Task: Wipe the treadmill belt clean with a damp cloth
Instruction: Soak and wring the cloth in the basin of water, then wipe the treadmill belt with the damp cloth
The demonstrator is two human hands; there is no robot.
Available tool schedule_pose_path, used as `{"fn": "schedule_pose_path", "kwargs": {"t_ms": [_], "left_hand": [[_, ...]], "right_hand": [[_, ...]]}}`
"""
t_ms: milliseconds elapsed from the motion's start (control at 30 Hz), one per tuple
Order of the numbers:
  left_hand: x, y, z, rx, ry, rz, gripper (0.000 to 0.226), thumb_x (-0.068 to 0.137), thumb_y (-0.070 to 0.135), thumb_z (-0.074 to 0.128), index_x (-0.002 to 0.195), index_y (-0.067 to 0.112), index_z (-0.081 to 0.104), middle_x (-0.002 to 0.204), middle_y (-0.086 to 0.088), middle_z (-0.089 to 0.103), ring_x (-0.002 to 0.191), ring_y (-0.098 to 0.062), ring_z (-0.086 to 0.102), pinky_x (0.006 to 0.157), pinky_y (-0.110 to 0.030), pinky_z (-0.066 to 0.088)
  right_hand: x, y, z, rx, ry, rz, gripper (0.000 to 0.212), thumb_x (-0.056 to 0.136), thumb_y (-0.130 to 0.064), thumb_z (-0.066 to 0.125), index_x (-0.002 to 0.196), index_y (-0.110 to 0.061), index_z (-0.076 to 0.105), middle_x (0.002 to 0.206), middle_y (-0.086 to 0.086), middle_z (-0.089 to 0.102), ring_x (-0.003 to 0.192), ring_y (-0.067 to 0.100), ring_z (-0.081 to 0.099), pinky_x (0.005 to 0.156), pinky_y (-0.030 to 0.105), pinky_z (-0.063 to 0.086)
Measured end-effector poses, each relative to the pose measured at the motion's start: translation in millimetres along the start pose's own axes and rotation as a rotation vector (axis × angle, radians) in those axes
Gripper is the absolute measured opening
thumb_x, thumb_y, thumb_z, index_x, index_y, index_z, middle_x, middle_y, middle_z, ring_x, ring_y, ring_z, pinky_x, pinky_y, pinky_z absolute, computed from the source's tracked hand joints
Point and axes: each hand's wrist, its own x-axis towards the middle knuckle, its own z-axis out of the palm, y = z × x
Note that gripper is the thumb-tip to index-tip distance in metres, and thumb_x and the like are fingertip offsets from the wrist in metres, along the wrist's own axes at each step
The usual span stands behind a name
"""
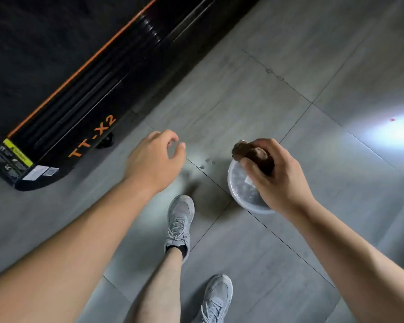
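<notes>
Grey tiles (289, 241), treadmill belt (33, 54) at ten o'clock; right hand (280, 180) bunches the brown cloth (254, 156), likely soft, dripping; left hand (154, 159) loosely curled, empty.

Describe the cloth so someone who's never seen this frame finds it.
From the black treadmill with the orange stripe, upper left, go right across the grey floor to the round clear bowl. Over it the right hand grips the cloth: a dark brown crumpled wad, the only brown thing there.

Grey tiled floor (313, 57) — bearing the treadmill (79, 78), a clear bowl (247, 204), water droplets (207, 162), sneakers (180, 217).
</notes>
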Motion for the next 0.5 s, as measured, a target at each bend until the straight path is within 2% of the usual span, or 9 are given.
{"fn": "schedule_pose_path", "kwargs": {"t_ms": [100, 267, 500], "left_hand": [[-18, -42, -37, 0.011, 0.065, -0.096, 0.028, 0.100, 0.043, 0.054, 0.120, 0.025, 0.064, 0.118, 0.001, 0.063, 0.112, -0.025, 0.059, 0.090, -0.039, 0.046], [-29, -114, -94, -0.022, 0.182, -0.215, 0.035, 0.099, 0.046, 0.056, 0.130, 0.028, 0.060, 0.123, -0.001, 0.062, 0.113, -0.028, 0.061, 0.094, -0.047, 0.050], [1, -214, -158, -0.056, 0.285, -0.352, 0.039, 0.100, 0.047, 0.053, 0.131, 0.025, 0.061, 0.125, -0.003, 0.063, 0.113, -0.028, 0.063, 0.091, -0.045, 0.054]], "right_hand": [[3, -39, 21, -0.078, -0.082, -0.094, 0.028, 0.088, -0.043, 0.066, 0.114, -0.035, 0.060, 0.104, -0.013, 0.061, 0.089, -0.001, 0.051, 0.075, 0.001, 0.035], [22, -101, 76, -0.130, -0.197, -0.232, 0.029, 0.088, -0.042, 0.065, 0.116, -0.035, 0.061, 0.107, -0.013, 0.061, 0.093, -0.003, 0.048, 0.079, -0.002, 0.031], [84, -192, 178, -0.187, -0.302, -0.395, 0.036, 0.087, -0.036, 0.070, 0.121, -0.024, 0.064, 0.112, -0.005, 0.063, 0.094, -0.004, 0.046, 0.080, -0.003, 0.031]]}}
